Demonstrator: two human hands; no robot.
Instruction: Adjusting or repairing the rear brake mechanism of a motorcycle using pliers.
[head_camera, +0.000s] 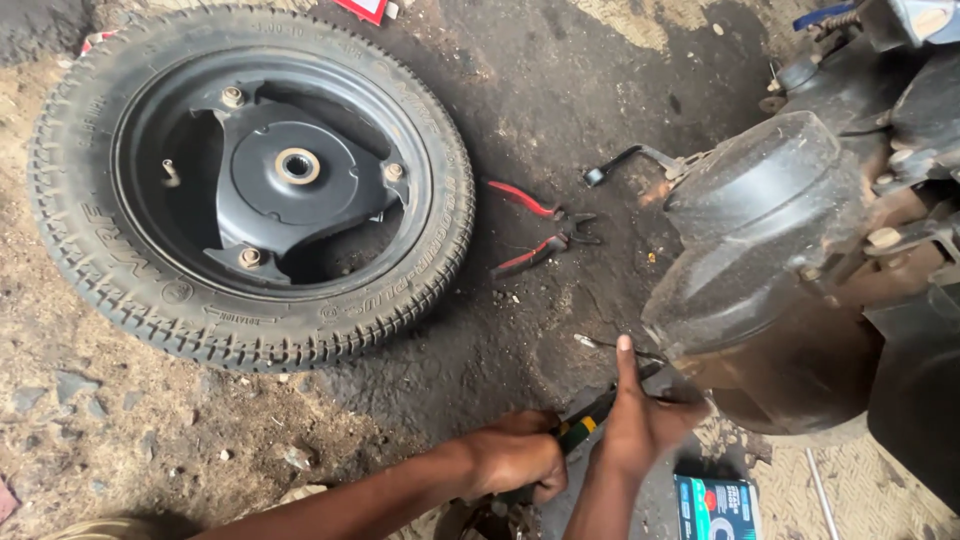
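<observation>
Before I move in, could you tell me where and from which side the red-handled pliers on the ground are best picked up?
Take the pliers by their two red handles, which splay open toward the wheel. Come from above on the wheel side and close the handles together; the dark jaws point away toward the machine casing and offer less to hold.

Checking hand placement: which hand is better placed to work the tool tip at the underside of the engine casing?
Probably the right hand: it rests against the engine casing, finger extended beside the tool tip. The left hand grips the yellow-green tool handle further back.
</observation>
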